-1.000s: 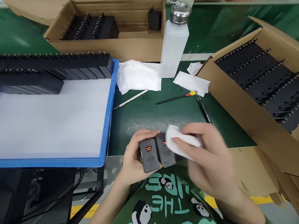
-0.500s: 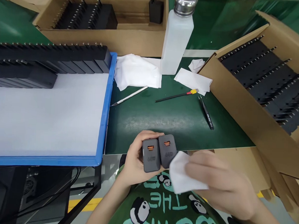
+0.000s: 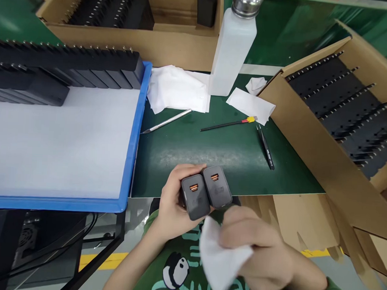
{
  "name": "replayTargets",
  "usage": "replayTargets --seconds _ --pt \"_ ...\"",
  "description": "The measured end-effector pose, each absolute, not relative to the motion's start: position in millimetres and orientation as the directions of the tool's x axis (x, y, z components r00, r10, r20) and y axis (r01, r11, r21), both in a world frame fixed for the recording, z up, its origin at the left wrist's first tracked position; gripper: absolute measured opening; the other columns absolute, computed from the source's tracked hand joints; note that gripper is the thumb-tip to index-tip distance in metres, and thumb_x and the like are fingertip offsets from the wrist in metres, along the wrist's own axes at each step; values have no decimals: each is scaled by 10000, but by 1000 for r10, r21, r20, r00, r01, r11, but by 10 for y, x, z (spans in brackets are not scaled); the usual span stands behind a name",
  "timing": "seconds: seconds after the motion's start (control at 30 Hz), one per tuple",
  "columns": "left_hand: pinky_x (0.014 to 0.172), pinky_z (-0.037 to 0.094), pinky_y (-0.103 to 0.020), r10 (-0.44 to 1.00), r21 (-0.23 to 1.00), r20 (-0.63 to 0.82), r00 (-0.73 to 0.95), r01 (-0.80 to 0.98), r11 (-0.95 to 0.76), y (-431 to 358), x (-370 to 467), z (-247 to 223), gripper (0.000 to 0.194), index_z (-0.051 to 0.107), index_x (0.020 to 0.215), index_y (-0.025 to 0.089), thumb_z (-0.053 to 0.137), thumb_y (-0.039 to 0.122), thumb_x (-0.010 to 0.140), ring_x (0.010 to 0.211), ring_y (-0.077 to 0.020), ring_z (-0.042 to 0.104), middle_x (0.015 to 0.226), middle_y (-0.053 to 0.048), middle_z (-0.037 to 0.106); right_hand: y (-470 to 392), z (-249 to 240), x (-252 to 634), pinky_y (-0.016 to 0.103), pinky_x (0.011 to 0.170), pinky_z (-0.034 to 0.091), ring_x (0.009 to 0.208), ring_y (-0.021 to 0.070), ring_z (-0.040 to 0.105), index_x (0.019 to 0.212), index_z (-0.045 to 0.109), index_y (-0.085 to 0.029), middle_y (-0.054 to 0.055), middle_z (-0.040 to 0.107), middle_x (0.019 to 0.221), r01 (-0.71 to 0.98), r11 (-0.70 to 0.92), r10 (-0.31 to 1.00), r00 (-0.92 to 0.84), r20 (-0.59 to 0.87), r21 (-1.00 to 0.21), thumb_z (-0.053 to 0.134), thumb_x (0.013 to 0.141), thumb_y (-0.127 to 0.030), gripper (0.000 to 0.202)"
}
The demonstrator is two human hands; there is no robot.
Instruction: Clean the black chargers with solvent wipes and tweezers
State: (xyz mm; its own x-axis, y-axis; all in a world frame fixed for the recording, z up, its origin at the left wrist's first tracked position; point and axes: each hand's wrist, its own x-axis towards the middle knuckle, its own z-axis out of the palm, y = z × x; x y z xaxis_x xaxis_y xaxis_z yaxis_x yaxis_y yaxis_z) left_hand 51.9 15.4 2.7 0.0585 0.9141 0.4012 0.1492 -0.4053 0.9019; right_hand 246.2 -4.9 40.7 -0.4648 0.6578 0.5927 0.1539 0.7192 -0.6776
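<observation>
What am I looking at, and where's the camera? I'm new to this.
No robot here: just a person's own bare hands, filmed by a camera worn on the head, looking forward and down. The left hand holds two dark blocks with orange slots; the right hand holds a white wipe. On the green tabletop lie a knife, a black stick with a yellow end, tweezers and white sheets, near a white bottle. A blue-rimmed tray at the left and open cardboard boxes hold black blocks.

Left grip (image 3: 178, 200) is curled closed, left forearm (image 3: 134, 261) slanting up from bottom edge; right grip (image 3: 257, 248), slightly blurred, pinches lower in view, right forearm (image 3: 307, 269) angled in from lower right.
</observation>
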Motion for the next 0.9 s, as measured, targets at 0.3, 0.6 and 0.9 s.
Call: replayTargets --seconds 0.3,0.6,0.9 --pt "856 595 -367 902 897 430 35 100 -431 211 419 -12 649 575 1253 241 907 239 696 1058 -244 695 1164 -102 698 293 404 2889 605 1035 475 1347 391 507 1266 648 -235 151 583 1393 767 533 837 -418 353 -357 538 873 -28 458" --pt "816 599 -345 893 880 450 7 169 -444 217 427 22 648 581 1234 237 915 223 679 1039 -239 688 1133 -92 696 767 222 3204 485 770 575 918 312 650 1446 553 -177 153 651 1039 930 75 980 -2 199 -361 514 936 -245 516" --pt "842 610 -357 923 928 372 100 -2 -374 195 370 65 661 581 1250 254 924 289 686 1046 -243 689 1143 -87 670 567 490 3289 239 467 404 605 122 492 1036 771 -414 27 612 874 -62 260 931 282 233 -964 753 791 -334 259"
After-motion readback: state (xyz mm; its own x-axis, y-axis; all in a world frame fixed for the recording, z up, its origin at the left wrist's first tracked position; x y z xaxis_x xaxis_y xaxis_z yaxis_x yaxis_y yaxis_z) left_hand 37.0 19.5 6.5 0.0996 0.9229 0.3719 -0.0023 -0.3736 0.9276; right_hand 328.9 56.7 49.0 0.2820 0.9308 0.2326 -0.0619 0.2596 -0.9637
